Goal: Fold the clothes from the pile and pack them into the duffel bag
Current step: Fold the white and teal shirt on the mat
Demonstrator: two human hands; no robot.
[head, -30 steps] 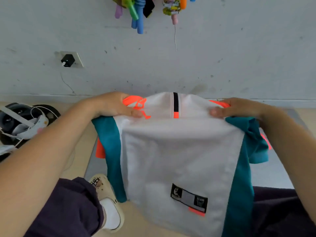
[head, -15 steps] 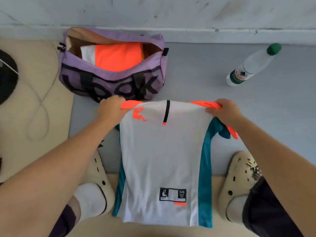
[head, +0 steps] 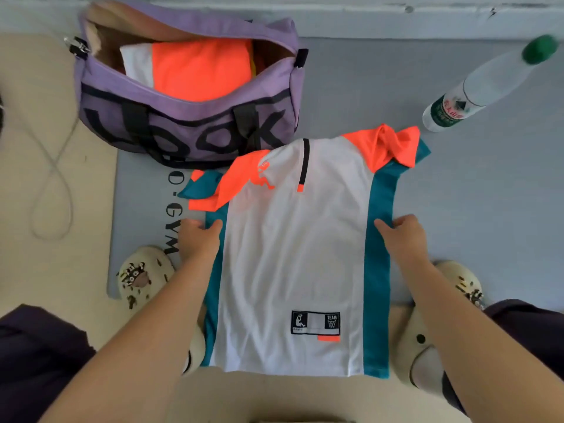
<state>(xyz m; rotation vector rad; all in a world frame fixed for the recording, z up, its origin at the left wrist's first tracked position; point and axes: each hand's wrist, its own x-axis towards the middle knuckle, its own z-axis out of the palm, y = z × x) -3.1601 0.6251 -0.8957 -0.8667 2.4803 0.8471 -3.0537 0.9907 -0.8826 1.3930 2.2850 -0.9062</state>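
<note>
The white sports jersey with teal side panels and orange shoulders (head: 293, 254) is now laid flat, face up, on the grey gym mat (head: 457, 184), collar end nearest the purple fabric duffel bag (head: 189, 123), which it just touches at the bag's near lower corner. Half a second earlier it was held up by the shoulders; the shoulders are released and both hands are moved down to the side seams.

Left hand (head: 198, 239): grip pinched on the left teal panel, thumb on top, fingers under the edge. Right hand (head: 403, 236): same, grip closed round the right teal panel, thumb on the white cloth.

Both sleeves are left bunched: one crumpled towards the bag's near edge, the other on the far side from the bag.

Judgement: spreading is done, folding not yet begun; side panels are probably to be folded inward next, sleeves tucked first.

The bag is open, with a folded orange and white garment (head: 195, 68) already inside. A clear plastic bottle with a green cap (head: 488, 83) lies well apart from the bag, beyond the jersey's right shoulder.
</note>
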